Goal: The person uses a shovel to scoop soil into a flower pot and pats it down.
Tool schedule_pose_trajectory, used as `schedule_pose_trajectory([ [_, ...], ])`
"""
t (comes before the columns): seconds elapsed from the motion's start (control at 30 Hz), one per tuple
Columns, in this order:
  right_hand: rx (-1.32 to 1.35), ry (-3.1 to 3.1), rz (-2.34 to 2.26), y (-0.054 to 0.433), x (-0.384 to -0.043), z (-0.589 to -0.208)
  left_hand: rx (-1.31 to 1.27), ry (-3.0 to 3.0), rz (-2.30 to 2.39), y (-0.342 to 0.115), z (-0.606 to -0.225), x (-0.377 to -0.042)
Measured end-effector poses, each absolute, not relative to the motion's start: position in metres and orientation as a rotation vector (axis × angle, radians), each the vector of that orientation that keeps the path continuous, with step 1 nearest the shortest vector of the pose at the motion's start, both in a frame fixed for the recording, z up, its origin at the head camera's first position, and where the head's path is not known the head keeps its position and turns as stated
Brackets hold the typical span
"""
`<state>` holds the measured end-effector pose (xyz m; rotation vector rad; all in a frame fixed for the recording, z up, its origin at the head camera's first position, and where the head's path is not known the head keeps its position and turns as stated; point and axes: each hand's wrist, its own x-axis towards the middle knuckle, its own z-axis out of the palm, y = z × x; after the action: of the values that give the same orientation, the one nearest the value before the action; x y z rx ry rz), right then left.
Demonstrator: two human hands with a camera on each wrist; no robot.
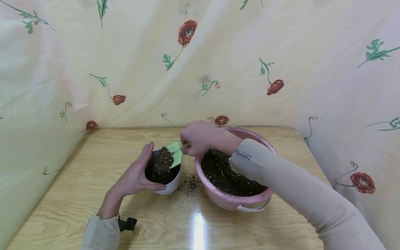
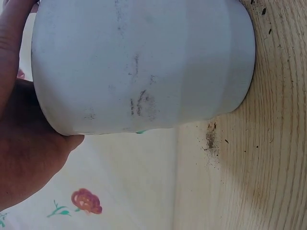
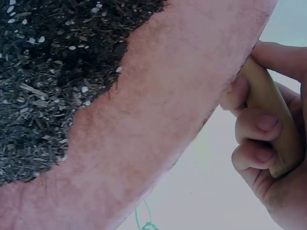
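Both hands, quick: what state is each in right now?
Left hand: holding the white pot, fingers and thumb spread around its sides.
Right hand: closed, holding the green trowel by its handle.

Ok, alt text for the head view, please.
A right hand holds a green trowel over dark soil in a white pot gripped by the left hand. To the right, a pink bucket holds more soil; crumbs lie between them on the wooden table.
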<state>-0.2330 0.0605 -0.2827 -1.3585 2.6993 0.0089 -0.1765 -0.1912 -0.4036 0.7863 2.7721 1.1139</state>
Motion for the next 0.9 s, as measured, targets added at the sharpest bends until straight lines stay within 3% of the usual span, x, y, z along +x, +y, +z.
schedule_pose_trajectory([
  [0.47,-1.34,2.769,0.303,0.055,-0.221,-0.27,0.766,2.759,1.124,-0.192,-0.402,-0.178],
  [0.9,-1.39,2.844,0.13,0.085,-0.209,-0.248,0.731,2.757,1.148,-0.193,-0.406,-0.178],
])
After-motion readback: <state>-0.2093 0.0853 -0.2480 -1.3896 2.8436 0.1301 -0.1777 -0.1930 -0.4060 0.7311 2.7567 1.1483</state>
